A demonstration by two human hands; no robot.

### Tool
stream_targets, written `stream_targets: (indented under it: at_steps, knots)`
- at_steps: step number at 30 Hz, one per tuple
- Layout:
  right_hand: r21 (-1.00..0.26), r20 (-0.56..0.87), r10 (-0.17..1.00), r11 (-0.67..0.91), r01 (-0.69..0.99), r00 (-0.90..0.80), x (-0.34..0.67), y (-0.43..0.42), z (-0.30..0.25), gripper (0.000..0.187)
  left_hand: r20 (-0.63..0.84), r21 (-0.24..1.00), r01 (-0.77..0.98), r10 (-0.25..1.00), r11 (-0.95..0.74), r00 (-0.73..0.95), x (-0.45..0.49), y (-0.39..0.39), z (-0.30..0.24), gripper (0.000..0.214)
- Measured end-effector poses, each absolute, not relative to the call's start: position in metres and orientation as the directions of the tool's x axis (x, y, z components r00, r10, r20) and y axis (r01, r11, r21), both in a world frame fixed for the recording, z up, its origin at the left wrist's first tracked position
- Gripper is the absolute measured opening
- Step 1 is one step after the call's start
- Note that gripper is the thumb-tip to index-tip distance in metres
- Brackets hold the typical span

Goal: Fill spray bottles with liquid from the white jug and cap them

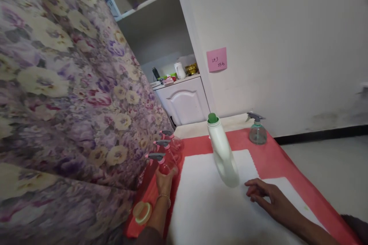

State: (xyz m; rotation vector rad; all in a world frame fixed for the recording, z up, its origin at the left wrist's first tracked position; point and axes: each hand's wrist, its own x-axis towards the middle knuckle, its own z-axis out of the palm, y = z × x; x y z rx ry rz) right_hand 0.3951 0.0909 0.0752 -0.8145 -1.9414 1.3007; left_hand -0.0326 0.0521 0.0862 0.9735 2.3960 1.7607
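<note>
My left hand (pixel 164 180) is closed round the body of the nearest clear spray bottle (pixel 165 167) with a grey and pink trigger head, at the table's left side. Two similar spray bottles (pixel 173 154) stand in a row just behind it. In the middle stands a tall pale green jug-like bottle (pixel 224 157), its neck uncapped and a green spout showing inside. To the right of its base my right hand (pixel 263 195) hovers with fingers loosely bent and thumb apart, holding nothing and not touching the bottle.
White cloth (pixel 198 195) lies on the red table cover (pixel 274 153). A greenish spray bottle (pixel 258 134) stands at the back right corner. A round yellowish lid-like piece (pixel 142 213) lies beside my left forearm. A flowered curtain (pixel 86 95) hangs along the left; a wall (pixel 273 53) rises behind.
</note>
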Motion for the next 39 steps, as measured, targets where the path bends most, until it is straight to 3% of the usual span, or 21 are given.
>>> stream_targets:
  at_steps: [5,8,12,15,18,21,30,35,39]
  knots:
    - [-0.932,0.196,0.777,0.336,0.132,-0.598,0.394,0.088,0.08,0.024,0.255,0.89,0.4,0.487,0.219,-0.835,-0.014,0.044,0.105,0.072]
    - [-0.927,0.218,0.775,0.355,0.124,-0.593,0.393,0.084,0.083,0.023,0.236,0.903,0.397,0.585,0.162,-0.776,0.01,0.037,0.112,0.07]
    - [-0.933,0.242,0.781,0.35,0.082,-0.576,0.387,0.075,0.082,0.029,0.2,0.916,0.394,0.765,0.076,-0.612,0.069,0.018,0.106,0.066]
    - [-0.921,0.286,0.746,0.386,0.04,-0.602,0.381,0.067,0.078,0.044,0.161,0.927,0.375,0.915,-0.011,-0.37,0.125,-0.004,0.1,0.066]
    - [-0.907,0.314,0.719,0.421,0.029,-0.62,0.376,0.06,0.075,0.06,0.111,0.919,0.39,0.985,-0.051,-0.131,0.17,-0.024,0.1,0.065]
    - [-0.906,0.326,0.693,0.423,-0.004,-0.643,0.372,0.057,0.075,0.074,0.116,0.899,0.428,0.993,-0.091,-0.03,0.193,-0.033,0.102,0.071]
    - [-0.918,0.332,0.649,0.39,-0.075,-0.684,0.362,0.056,0.067,0.086,0.076,0.898,0.434,0.997,-0.068,-0.001,0.188,-0.036,0.107,0.08]
    - [-0.936,0.284,0.672,0.35,-0.045,-0.684,0.362,0.052,0.074,0.081,0.157,0.918,0.384,0.98,-0.1,-0.12,0.195,-0.042,0.123,0.06]
    - [-0.919,0.333,0.637,0.383,-0.089,-0.695,0.36,0.05,0.081,0.084,0.208,0.92,0.371,0.958,-0.124,-0.195,0.201,-0.036,0.131,0.039]
